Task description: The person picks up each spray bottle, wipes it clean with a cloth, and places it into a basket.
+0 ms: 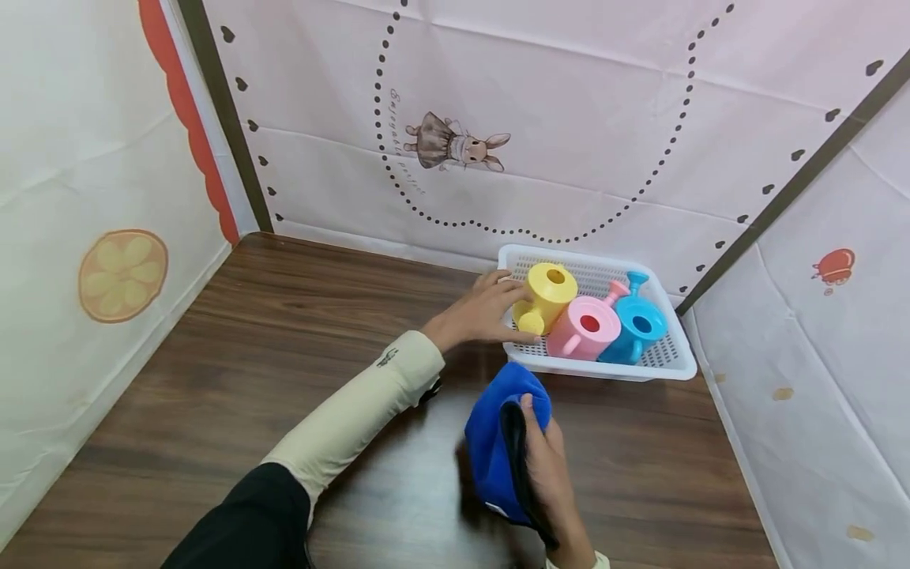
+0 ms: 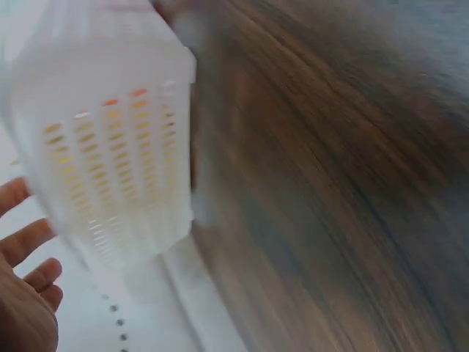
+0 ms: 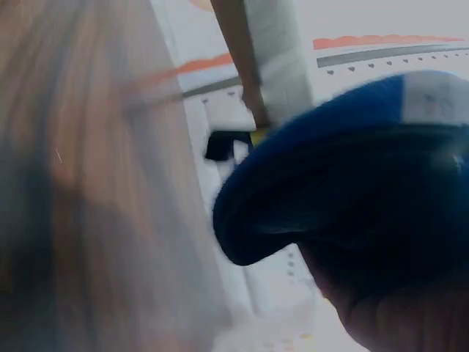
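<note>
My left hand [image 1: 483, 312] reaches over the left end of a white plastic basket [image 1: 678, 365], its fingers spread close beside a yellow watering can [image 1: 546, 294]. In the left wrist view, the fingertips [image 2: 33, 238] show next to the basket's slotted end wall [image 2: 117, 165]. My right hand [image 1: 549, 466] grips a soft blue fabric piece with a black inner side [image 1: 490, 442], thumb on top, in front of the basket. In the right wrist view this fabric [image 3: 322, 125] bulges outward, a pale patch on its edge and its inside dark.
A pink watering can [image 1: 583, 328] and a blue watering can [image 1: 633, 330] stand in the basket, right of the yellow one. The basket sits on a dark wood-grain table [image 1: 341, 300] against a printed back sheet [image 1: 569, 158]. A side sheet [image 1: 817, 356] borders the right.
</note>
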A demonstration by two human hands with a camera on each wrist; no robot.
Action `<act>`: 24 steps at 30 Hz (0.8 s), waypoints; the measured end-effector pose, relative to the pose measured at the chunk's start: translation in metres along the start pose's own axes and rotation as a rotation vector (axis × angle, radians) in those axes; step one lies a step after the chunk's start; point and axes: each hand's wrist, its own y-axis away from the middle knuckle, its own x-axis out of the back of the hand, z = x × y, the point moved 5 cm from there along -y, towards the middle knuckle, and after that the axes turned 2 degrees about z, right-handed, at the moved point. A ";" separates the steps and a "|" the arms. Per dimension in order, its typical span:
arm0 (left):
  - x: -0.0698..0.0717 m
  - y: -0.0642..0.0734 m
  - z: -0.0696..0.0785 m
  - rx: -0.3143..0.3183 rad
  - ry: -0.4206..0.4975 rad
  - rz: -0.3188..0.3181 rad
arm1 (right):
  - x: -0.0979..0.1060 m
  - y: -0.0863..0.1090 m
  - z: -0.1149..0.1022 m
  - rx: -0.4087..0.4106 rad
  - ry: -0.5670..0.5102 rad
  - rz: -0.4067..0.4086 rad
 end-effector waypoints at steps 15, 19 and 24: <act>0.041 0.175 -0.016 0.353 -0.053 -0.197 | -0.068 0.002 -0.015 0.731 1.344 -0.256; 0.031 0.205 -0.013 0.385 -0.052 -0.190 | -0.090 0.015 0.021 0.863 1.503 -0.372; 0.025 0.221 -0.008 0.410 -0.066 -0.168 | -0.091 0.021 0.032 0.770 1.511 -0.452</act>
